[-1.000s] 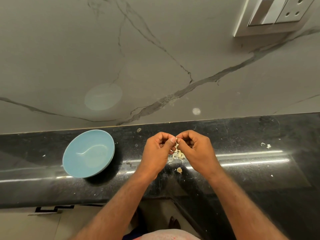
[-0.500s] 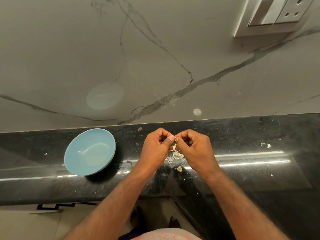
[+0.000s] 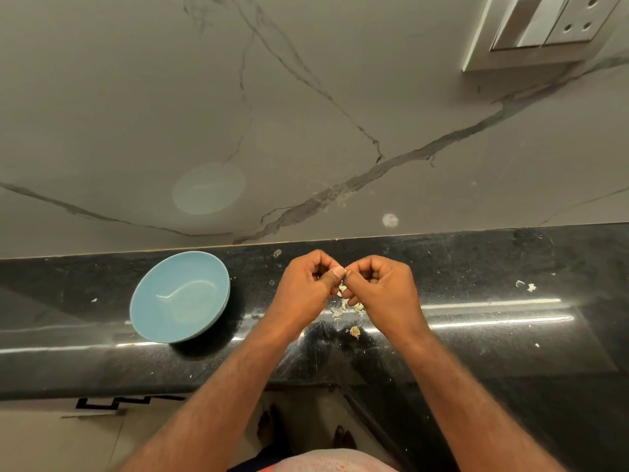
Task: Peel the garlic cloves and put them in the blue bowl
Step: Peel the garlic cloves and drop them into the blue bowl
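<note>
Peeling under way: left hand (image 3: 306, 287) and right hand (image 3: 381, 291) together pinch a garlic clove (image 3: 345, 272) above loose skins (image 3: 345, 306); blue bowl (image 3: 146, 321) apparently empty.

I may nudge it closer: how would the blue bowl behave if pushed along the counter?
The blue bowl looks rigid and glossy on a polished black counter, so it would probably slide easily. It is empty, wide and shallow, so likely light and unlikely to tip. Its material is unclear; if ceramic, it may chip.
</note>
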A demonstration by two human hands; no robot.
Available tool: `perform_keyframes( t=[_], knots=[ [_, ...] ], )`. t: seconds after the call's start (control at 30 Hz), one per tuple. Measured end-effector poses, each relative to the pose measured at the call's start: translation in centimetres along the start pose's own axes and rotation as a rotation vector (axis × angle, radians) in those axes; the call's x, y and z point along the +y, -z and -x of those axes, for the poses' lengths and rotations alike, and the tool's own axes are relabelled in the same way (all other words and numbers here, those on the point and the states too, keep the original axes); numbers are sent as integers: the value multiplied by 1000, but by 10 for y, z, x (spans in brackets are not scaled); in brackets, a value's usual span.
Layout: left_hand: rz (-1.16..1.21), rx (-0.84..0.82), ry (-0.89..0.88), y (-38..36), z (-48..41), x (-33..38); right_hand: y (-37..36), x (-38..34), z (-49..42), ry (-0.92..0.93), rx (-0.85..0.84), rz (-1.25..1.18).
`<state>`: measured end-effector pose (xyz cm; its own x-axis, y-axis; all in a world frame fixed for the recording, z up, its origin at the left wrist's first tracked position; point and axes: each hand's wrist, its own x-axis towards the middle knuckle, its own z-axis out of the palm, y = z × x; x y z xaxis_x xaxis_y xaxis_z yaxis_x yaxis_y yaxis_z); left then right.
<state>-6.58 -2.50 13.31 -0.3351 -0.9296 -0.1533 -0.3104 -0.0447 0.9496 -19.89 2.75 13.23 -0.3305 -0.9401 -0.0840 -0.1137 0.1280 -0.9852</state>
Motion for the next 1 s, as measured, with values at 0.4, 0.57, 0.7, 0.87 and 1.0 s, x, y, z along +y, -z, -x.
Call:
perform_keyframes(
  t=[0.4,0.57,0.7,0.87,1.0],
  knots=[
    [7,98,-146,-12,6,-7,0,0,0,-124,41,-241],
    [22,85,-129,-13,8,-8,1,1,0,-121,48,-229],
    [29,83,-126,-13,8,-8,1,2,0,-125,36,-223],
    [249,77,37,-16,8,-4,1,6,0,-130,2,-210],
    [443,36,150,-16,6,-1,7,4,-1,-115,12,-228]
  ],
)
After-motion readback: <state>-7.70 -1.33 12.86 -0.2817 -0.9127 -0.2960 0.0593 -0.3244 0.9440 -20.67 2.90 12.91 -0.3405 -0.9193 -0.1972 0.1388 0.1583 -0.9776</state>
